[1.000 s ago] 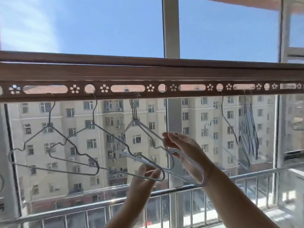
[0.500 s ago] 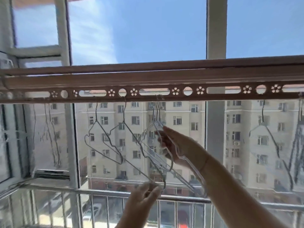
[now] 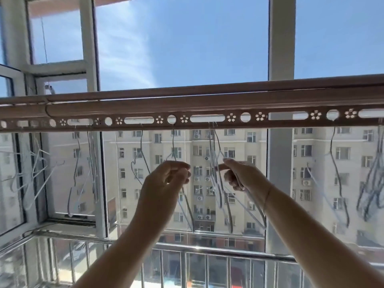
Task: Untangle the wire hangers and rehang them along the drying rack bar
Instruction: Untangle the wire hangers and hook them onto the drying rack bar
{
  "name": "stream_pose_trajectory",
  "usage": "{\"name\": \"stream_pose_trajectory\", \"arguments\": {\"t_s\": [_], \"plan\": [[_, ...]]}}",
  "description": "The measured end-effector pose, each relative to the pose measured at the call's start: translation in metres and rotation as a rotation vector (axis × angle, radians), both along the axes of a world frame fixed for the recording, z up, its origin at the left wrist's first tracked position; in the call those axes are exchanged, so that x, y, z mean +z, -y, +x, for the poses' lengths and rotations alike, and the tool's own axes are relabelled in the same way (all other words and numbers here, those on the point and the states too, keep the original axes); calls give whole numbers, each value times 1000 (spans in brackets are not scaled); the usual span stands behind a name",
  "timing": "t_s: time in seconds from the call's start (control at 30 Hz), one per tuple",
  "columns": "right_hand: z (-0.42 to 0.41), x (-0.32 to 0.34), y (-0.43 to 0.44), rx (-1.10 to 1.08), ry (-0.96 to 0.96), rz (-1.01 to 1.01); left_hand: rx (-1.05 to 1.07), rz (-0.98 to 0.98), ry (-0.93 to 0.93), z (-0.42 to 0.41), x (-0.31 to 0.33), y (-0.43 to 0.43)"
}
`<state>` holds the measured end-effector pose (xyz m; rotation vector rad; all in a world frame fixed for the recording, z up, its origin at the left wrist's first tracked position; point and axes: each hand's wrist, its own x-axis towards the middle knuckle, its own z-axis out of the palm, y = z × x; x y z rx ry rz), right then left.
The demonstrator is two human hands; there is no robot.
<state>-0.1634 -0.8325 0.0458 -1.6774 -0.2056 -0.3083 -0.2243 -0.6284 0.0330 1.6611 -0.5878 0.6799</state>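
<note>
The brown drying rack bar [image 3: 187,108] runs across the view, with a strip of round and slotted holes below it. Thin wire hangers hang from those holes. My left hand [image 3: 166,183] is raised and pinches the neck of one wire hanger [image 3: 174,142] hooked in a round hole. My right hand [image 3: 239,175] grips a bunch of pale wire hangers [image 3: 216,159] hooked in the slot to the right. Their lower loops [image 3: 228,215] dangle between my forearms. A single hanger [image 3: 141,154] hangs just left of my left hand.
More hangers hang at the far left [image 3: 83,173] and far right [image 3: 340,183] of the bar. White window frames [image 3: 89,59] stand behind, and a metal railing [image 3: 207,249] runs below. Apartment buildings show outside.
My left hand has risen from the hangers' bottom wire to a hanger neck near the bar. The hangers have turned edge-on. The view has shifted left.
</note>
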Motion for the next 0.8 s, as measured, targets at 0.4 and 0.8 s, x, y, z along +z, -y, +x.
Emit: {"name": "stream_pose_trajectory", "arguments": {"t_s": [0.4, 0.8], "plan": [[14, 17, 2, -62, 16, 34, -2, 57, -113, 44, 55, 58], [1, -28, 25, -70, -21, 55, 41, 150, -130, 30, 29, 35]]}}
